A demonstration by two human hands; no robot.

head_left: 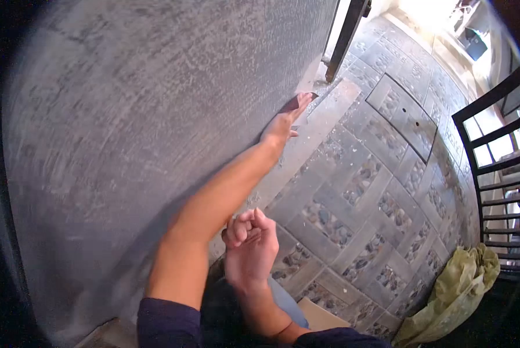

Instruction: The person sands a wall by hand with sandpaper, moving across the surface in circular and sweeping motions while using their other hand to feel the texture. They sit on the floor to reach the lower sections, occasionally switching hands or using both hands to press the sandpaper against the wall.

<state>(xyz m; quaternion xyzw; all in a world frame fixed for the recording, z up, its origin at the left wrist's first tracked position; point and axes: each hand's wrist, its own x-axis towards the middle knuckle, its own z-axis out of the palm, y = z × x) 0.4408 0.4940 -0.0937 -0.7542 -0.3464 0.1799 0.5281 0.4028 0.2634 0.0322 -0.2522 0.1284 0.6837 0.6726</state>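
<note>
My left hand (283, 124) reaches far forward, low on the grey, scuffed wall (126, 116), with its fingers stretched along the surface. A thin dark sheet (314, 95), like sandpaper, shows between those fingers and the wall; most of it is hidden. Nearer to me, my right hand (251, 249) is raised beside the left forearm, palm turned up and fingers curled in, with nothing visible inside. White dust and small flakes lie on the floor strip (335, 98) along the foot of the wall.
Patterned floor tiles (358, 203) spread to the right, with a rectangular cover (402, 116) set in them. A dark metal frame (350, 37) stands past the wall's end. At the right are black railings (504, 168) and a crumpled yellow-green cloth or sack (454, 296).
</note>
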